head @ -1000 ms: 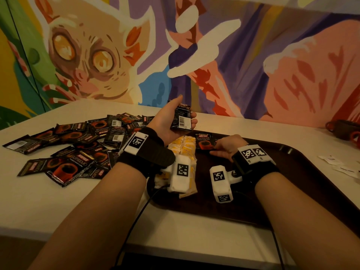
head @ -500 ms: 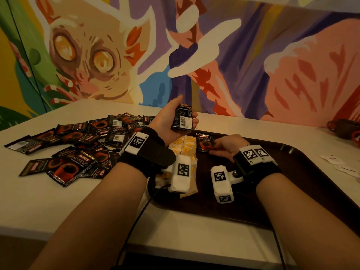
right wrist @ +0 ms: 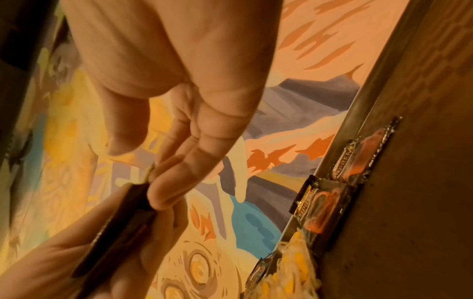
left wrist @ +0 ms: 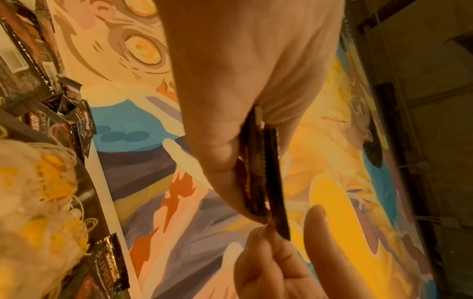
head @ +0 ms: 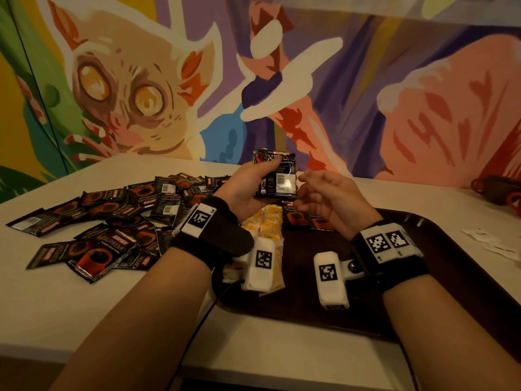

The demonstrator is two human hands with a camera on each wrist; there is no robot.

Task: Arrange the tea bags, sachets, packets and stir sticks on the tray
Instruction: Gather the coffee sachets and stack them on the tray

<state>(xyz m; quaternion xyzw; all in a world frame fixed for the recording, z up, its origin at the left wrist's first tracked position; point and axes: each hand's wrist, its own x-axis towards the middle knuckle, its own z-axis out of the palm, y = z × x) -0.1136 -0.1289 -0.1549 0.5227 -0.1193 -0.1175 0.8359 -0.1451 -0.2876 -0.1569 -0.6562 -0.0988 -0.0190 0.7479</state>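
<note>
Change noted vs a sec ago: my right hand (head: 327, 198) is off the dark brown plastic tray (head: 439, 249), where it was pressing a sachet flat, and is now up level w/ my left hand (head: 248, 190). Reading: one sachet placed, next one being drawn from the held stack.

Left grip: clamped on a small stack of black foil coffee sachets (head: 277, 176), thumb across the front, fingers behind, stack upright above the tray's far-left corner. Left wrist view shows at least two sachets edge-on (left wrist: 261, 172) between thumb and fingers.

Right grip: fingers loosely curved, fingertips (right wrist: 166, 190) touching the stack's right edge; thumb apart from them. No pinch closed yet, holding nothing.

On tray: two black sachets (head: 307, 218) laid side by side near the far rim, directly below the held stack; yellow-tagged white tea bags (head: 267, 224) in a row just left of them, partly under my left wrist.

Off tray: big loose pile of same black sachets (head: 112, 221) on the white bench (head: 70, 306), left of tray. Judgement: task early, most stock still unsorted. Stir sticks not visible.
</note>
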